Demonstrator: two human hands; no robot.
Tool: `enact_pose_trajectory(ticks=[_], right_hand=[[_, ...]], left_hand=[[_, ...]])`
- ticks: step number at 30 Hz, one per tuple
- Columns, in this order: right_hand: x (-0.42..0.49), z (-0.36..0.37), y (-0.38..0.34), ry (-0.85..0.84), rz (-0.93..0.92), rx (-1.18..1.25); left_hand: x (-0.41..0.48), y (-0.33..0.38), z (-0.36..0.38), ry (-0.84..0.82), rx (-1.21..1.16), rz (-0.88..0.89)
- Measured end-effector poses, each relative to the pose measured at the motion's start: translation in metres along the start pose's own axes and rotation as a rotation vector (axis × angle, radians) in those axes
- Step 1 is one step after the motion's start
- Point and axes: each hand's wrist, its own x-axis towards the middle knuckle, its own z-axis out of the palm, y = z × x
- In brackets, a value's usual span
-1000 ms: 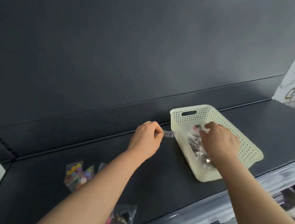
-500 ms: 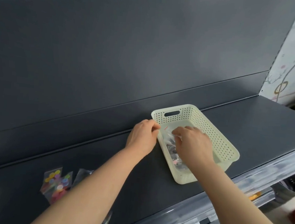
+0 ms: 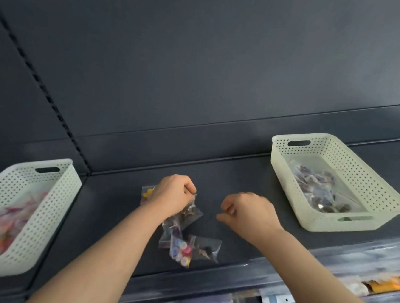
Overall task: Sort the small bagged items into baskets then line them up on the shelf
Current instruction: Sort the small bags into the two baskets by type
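Right now your left hand [image 3: 174, 194] pinches the top of a clear bag [image 3: 190, 214] of dark pieces, well left of the cream basket [image 3: 320, 223]. Your right hand [image 3: 249, 212] hangs between that bag and the cream basket, fingers clenched on nothing. Loose bags [image 3: 186, 248] lie on the shelf [image 3: 251, 179], left of the cream basket; the white basket [image 3: 46, 211] sits far left of it.

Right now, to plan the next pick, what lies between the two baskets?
Head view: loose small bags on the shelf, the left hand pinching one, the right hand curled, holding nothing.
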Motion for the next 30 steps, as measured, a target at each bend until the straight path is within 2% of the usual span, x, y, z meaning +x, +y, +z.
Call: enact_pose_trajectory(ticks=[2, 4, 8, 9, 11, 14, 18, 22, 27, 30], right_hand=[[-0.004, 0.004, -0.014, -0.194, 0.013, 0.05], [-0.007, 0.008, -0.024, -0.321, 0.01, -0.004], [-0.009, 0.014, -0.037, -0.365, 0.068, -0.059], [-0.01, 0.015, -0.04, -0.337, 0.093, -0.095], [-0.012, 0.015, -0.043, -0.177, 0.172, -0.173], [-0.017, 0.016, -0.04, 0.048, 0.281, -0.13], [-0.024, 0.016, -0.04, 0.071, 0.318, -0.075], [-0.029, 0.009, -0.037, 0.193, 0.293, -0.056], [-0.031, -0.013, -0.017, 0.307, 0.27, -0.022], [-0.034, -0.032, 0.0, 0.404, 0.28, -0.023]], left_hand=[[-0.012, -0.01, -0.003, 0.007, 0.006, -0.025], [-0.021, -0.017, -0.005, -0.015, 0.004, -0.018], [-0.034, -0.028, -0.007, -0.036, 0.002, 0.017], [-0.036, -0.03, -0.007, -0.04, 0.001, 0.026], [-0.04, -0.033, -0.007, -0.037, 0.007, 0.043], [-0.041, -0.032, -0.005, 0.013, 0.038, 0.06], [-0.039, -0.027, 0.002, -0.011, 0.18, 0.08], [-0.034, -0.019, 0.009, 0.002, 0.372, 0.089], [-0.028, -0.001, 0.013, -0.011, 0.394, 0.116], [-0.026, 0.014, 0.022, 0.031, 0.27, 0.16]])
